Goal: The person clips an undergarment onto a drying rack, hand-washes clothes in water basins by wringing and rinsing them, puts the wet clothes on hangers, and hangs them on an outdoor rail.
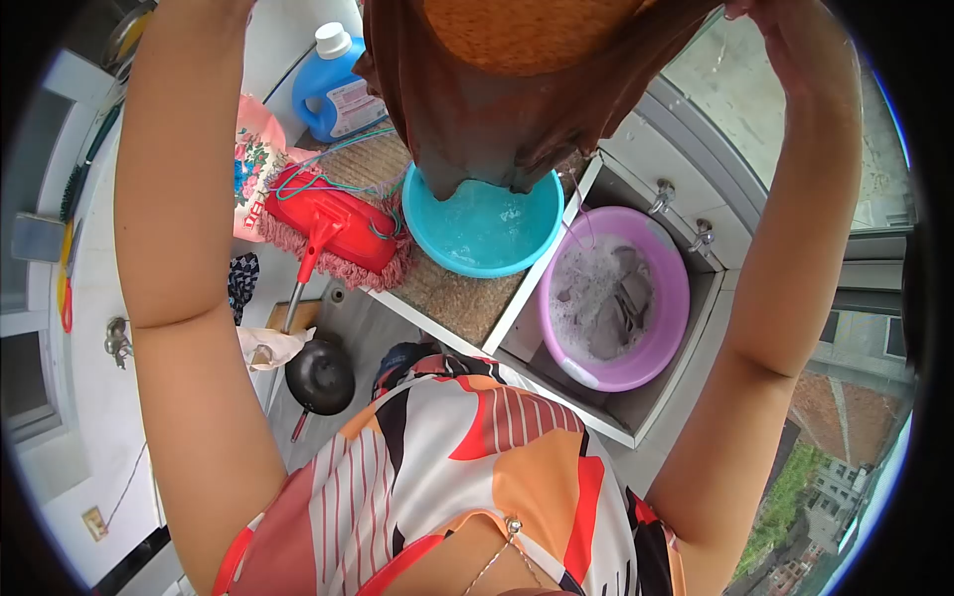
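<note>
A wet dark brown garment hangs stretched out at the top of the view, its kind unclear. An orange-brown patch shows at its upper middle. The lower edge droops over the far rim of a turquoise basin holding water; I cannot tell whether it touches the water. My right hand, cut off by the top edge, is closed on the garment's right corner. My left arm reaches up on the other side, its hand beyond the frame.
A purple tub of suds and soaking cloth sits in the sink, beside two taps. Left of the basin are a red mop and blue detergent bottle. A black wok is lower down. Window glass lies right.
</note>
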Demonstrator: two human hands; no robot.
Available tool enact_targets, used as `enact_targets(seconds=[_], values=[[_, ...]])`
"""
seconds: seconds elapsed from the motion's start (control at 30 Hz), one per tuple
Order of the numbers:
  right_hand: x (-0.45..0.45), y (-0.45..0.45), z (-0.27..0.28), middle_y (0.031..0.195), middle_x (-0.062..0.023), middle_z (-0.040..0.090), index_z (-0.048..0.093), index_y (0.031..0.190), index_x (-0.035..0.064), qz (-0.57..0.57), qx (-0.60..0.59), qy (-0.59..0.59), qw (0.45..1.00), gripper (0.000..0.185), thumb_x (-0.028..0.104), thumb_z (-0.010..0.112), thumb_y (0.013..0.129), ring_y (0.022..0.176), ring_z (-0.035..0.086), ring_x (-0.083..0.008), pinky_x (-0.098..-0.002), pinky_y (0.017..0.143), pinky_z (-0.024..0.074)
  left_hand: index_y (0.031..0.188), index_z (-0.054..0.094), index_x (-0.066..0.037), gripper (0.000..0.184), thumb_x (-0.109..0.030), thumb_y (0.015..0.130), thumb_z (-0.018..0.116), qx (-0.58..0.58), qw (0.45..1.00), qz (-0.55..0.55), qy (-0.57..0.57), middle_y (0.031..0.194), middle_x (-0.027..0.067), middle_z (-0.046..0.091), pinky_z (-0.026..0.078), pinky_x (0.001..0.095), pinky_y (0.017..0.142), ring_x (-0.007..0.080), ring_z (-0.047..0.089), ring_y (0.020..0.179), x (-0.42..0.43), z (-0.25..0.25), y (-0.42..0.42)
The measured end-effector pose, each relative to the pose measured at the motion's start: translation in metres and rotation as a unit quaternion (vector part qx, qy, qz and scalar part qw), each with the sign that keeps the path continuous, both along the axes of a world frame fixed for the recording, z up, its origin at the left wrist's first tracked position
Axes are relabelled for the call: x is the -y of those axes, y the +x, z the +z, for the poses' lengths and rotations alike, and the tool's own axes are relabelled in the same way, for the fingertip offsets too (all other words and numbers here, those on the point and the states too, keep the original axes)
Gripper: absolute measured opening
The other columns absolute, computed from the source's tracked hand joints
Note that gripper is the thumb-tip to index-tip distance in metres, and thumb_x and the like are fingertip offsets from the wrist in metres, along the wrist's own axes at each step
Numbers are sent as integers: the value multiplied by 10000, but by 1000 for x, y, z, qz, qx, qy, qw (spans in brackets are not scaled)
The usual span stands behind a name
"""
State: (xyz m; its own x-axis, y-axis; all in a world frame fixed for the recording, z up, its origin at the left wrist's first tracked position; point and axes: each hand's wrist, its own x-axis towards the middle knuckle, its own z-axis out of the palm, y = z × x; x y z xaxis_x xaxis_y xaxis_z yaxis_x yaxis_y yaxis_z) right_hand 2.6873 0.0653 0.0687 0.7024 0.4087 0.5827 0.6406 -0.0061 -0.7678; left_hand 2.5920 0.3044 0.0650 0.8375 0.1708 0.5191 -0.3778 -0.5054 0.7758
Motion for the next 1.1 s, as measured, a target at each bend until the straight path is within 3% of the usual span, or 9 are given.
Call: enact_targets(seconds=[0.1, 0.17, 0.23, 0.33, 0.47, 0.67, 0.87, 0.97, 1.1], values=[[6, 26, -76, 755, 31, 593, 653, 999, 63, 2, -147, -39, 988, 169, 165, 570, 892, 625, 510, -29, -168, 498, 387, 990, 554, -7, 172, -147, 892, 581, -112, 992, -31, -48, 797, 52, 571, 472, 217, 456, 113, 571, 589, 11, -70, 9], [-9, 19, -140, 668, 12, 567, 644, 896, 18, 28, -200, -90, 975, 167, 158, 557, 869, 486, 481, -72, -192, 451, 385, 921, 601, -25, 125, -111, 839, 561, -71, 979, 45, 187, 808, 77, 600, 498, 312, 608, 192, 605, 691, 4, -163, 24], [-16, 25, -231, 730, -59, 633, 649, 964, 47, -16, -135, -208, 969, 192, 166, 580, 829, 595, 579, -130, -271, 571, 463, 824, 618, -23, 116, -66, 805, 513, -88, 922, 110, 361, 878, 158, 635, 515, 389, 712, 316, 636, 820, 9, -247, 29], [-32, 0, -334, 855, -154, 658, 649, 933, 142, -130, -130, -390, 902, 205, 258, 505, 844, 810, 622, -359, -446, 712, 479, 913, 576, -52, 130, -72, 816, 492, -290, 873, 106, 378, 901, 171, 587, 513, 448, 694, 358, 621, 824, 24, -349, 26], [-60, -16, -438, 817, -124, 658, 580, 956, 111, -196, -80, -422, 881, 163, 208, 488, 863, 789, 628, -334, -470, 674, 478, 1095, 490, -72, 207, -120, 894, 502, -389, 842, 148, 342, 1153, 224, 430, 554, 414, 660, 381, 592, 878, 55, -434, 35], [-80, -24, -489, 851, -141, 655, 582, 948, 64, -171, -29, -582, 795, 191, 172, 471, 836, 828, 623, -320, -451, 713, 465, 1227, 460, -67, 313, -183, 937, 446, -470, 847, 184, 168, 1196, 225, 489, 489, 392, 886, 347, 561, 998, 66, -461, 47], [-80, -13, -467, 894, -160, 658, 646, 893, 79, -183, -133, -549, 805, 191, 213, 531, 820, 889, 622, -318, -431, 752, 477, 1109, 544, -38, 317, -270, 899, 496, -460, 846, 258, 84, 1034, 233, 606, 478, 429, 802, 405, 575, 968, 57, -461, 62], [-43, 9, -422, 897, -124, 668, 658, 931, 115, -195, -212, -444, 849, 228, 289, 609, 791, 880, 619, -331, -426, 762, 480, 972, 617, -78, 217, -240, 875, 511, -388, 862, 80, 317, 951, 169, 638, 483, 446, 747, 361, 594, 929, 15, -410, 55], [-3, 21, -293, 811, -124, 671, 661, 889, 78, -160, -103, -301, 935, 181, 234, 633, 802, 782, 635, -313, -376, 683, 483, 821, 632, -63, 145, -196, 802, 579, -189, 890, 147, 388, 764, 114, 644, 503, 433, 640, 301, 633, 768, -13, -299, 43]])
